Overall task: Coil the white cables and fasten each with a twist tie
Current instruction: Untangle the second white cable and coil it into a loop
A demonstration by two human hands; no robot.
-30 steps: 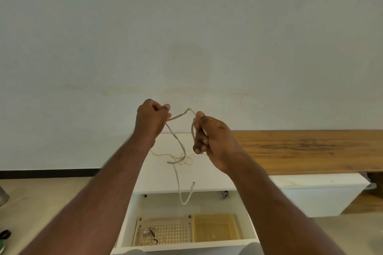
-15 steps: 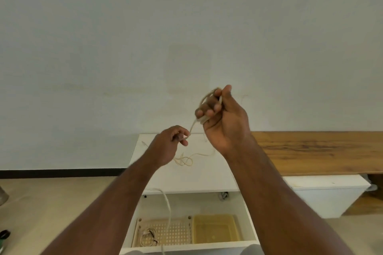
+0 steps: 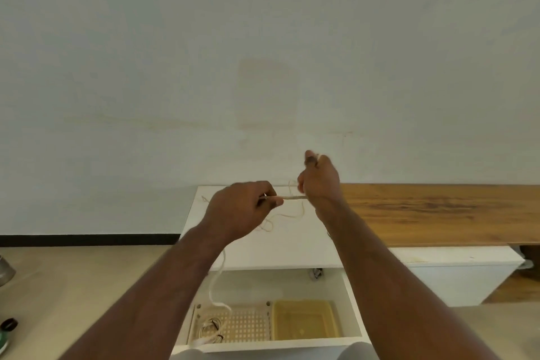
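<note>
- Hands raised above the white counter point(image 3: 248, 254): left hand point(image 3: 236, 210) and right hand point(image 3: 320, 181) each pinch the white cable point(image 3: 293, 197), taut between them.
- Cable tail hangs into the open drawer point(image 3: 355, 313).

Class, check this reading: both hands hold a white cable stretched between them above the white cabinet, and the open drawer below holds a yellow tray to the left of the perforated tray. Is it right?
One detail is wrong. In the head view the yellow tray sits to the right of the perforated tray, not the left. The rest stands: the left hand and right hand hold the white cable above the white cabinet, over the open drawer.
</note>
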